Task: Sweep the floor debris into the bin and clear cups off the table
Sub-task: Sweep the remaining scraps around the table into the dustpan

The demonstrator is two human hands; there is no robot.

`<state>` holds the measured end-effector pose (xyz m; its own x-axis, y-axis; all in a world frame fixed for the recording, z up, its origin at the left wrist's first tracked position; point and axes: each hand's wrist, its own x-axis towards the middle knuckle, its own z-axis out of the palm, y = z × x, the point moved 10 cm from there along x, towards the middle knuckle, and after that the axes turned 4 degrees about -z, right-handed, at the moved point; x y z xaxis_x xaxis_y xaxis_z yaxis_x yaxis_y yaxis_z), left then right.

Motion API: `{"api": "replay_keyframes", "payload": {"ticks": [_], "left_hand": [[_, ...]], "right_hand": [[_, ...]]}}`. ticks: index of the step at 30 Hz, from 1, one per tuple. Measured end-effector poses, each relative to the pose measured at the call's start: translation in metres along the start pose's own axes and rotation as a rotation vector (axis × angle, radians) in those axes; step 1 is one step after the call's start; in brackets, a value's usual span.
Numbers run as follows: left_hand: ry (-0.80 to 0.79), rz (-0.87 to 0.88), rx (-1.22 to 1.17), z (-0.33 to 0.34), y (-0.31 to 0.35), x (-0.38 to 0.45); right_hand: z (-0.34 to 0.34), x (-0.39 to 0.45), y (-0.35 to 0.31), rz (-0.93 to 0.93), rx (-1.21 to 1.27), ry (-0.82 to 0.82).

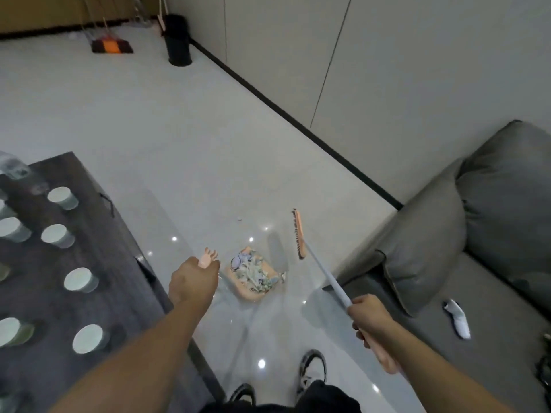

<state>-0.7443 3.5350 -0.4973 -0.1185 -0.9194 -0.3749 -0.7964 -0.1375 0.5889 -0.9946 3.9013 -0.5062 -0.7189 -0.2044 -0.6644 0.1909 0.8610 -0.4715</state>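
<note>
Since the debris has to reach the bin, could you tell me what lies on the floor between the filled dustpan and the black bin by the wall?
In the head view, the floor between the dustpan and the black bin is bare tile, apart from one small speck just beyond the pan.

A grey sofa (465,234) fills the right side, its arm cushion (426,242) slumped towards the floor and a back cushion (507,204) behind it. On the sofa seat, near its front edge, lies a white sock (457,318) with a dark toe. Something dark sits at the seat's far right edge, too cut off to identify. A pale panelled wall (387,70) with a black skirting strip (283,111) runs along the glossy light floor (149,114). At the far wall, another broom head (112,46), dark with an orange middle, rests on the floor. Two dark shoes (313,371) with white laces stand on the floor at the bottom edge.
</note>
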Motion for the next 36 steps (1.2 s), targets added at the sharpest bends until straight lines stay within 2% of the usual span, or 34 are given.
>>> {"api": "replay_keyframes", "payload": {"ticks": [9,13,16,20,23,26,28,31,36], "left_hand": [[0.162,-0.228,0.033,0.006,0.009,0.061],[0.242,-0.366,0.064,0.013,0.025,0.06],[0.27,-0.446,0.111,0.019,0.038,0.065],[0.312,-0.546,0.183,0.025,0.044,0.075],[0.337,-0.59,0.219,0.027,0.044,0.081],[0.334,-0.579,0.243,0.031,0.045,0.088],[0.332,-0.563,0.234,0.034,0.048,0.093],[0.334,-0.546,0.229,0.033,0.053,0.101],[0.301,-0.498,0.269,0.026,0.055,0.118]], "right_hand": [[0.008,0.176,-0.153,-0.136,-0.054,-0.155],[0.007,0.244,-0.211,-0.155,-0.256,-0.259],[0.009,0.283,-0.264,-0.243,-0.471,-0.323],[0.024,0.324,-0.319,-0.364,-0.628,-0.375],[0.046,0.337,-0.328,-0.367,-0.661,-0.478],[0.055,0.34,-0.304,-0.278,-0.673,-0.559],[0.051,0.337,-0.286,-0.255,-0.745,-0.564],[0.042,0.328,-0.274,-0.348,-0.911,-0.534],[0.026,0.305,-0.253,-0.378,-1.008,-0.53]]}}
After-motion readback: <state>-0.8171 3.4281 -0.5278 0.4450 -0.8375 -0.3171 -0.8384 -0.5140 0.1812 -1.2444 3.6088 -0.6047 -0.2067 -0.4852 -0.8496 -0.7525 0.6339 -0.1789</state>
